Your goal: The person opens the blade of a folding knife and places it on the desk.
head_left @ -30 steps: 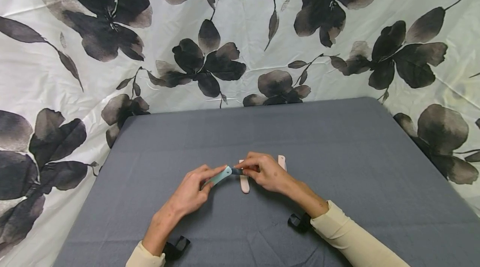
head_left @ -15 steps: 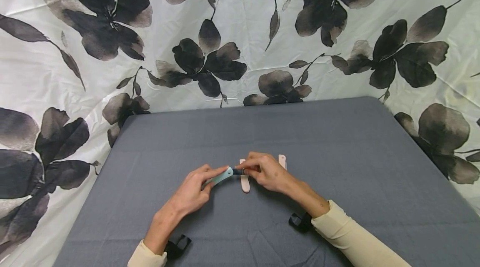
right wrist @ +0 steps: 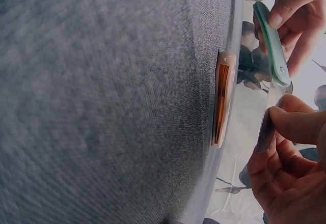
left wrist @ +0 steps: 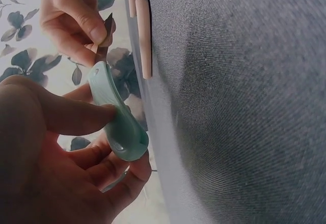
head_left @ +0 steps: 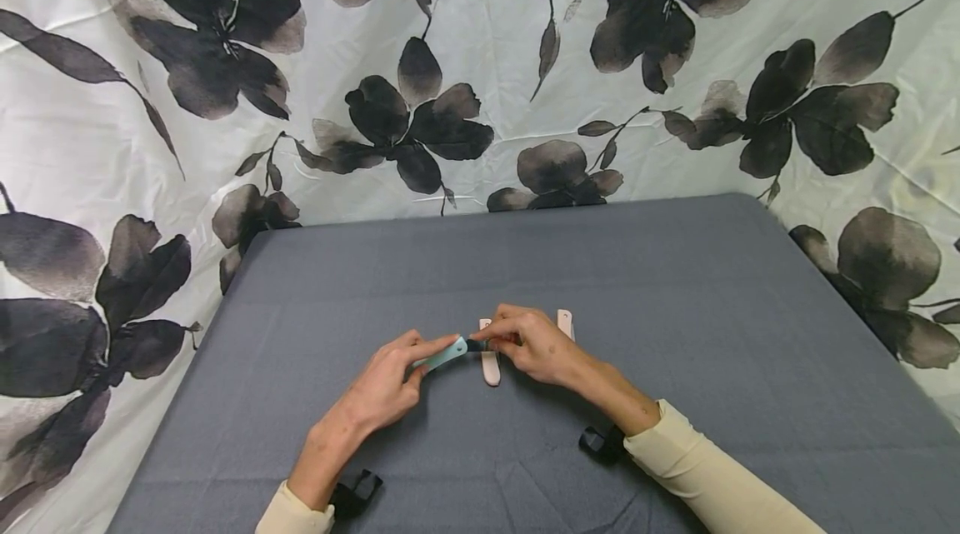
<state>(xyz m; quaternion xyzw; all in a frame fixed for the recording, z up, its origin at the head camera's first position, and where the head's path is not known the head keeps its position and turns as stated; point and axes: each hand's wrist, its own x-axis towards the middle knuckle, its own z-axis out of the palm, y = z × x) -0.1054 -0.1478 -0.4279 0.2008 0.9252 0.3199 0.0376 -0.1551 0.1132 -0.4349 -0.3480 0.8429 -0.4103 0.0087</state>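
While both arms reach in from the near side, a cream left sleeve [head_left: 294, 511] and a cream right sleeve [head_left: 712, 471] come first, with a left black gadget [head_left: 356, 494] and a right black gadget [head_left: 602, 444] by the wrists. A bit farther on, the left hand [head_left: 382, 388] pinches the mint green handle [left wrist: 126, 135] of a folding knife [head_left: 444, 355], thumb on one side and fingers on the other. The right hand [head_left: 536, 344] pinches the flat blade [right wrist: 266, 132] with its thumb and fingers. So the knife is opened out and goes from one hand to the other like a little bridge, up off the table. A round rivet [right wrist: 281, 70] shows in the gap between the hands. Lower down, one pink folding knife [head_left: 491, 369] lies under the right fingertips and the blade. Another pink folding knife [head_left: 565, 324] lies just past the right hand. Both are on the gray tabletop [head_left: 675, 284]. At the very back hangs a white curtain [head_left: 517, 101] with big dark flowers.
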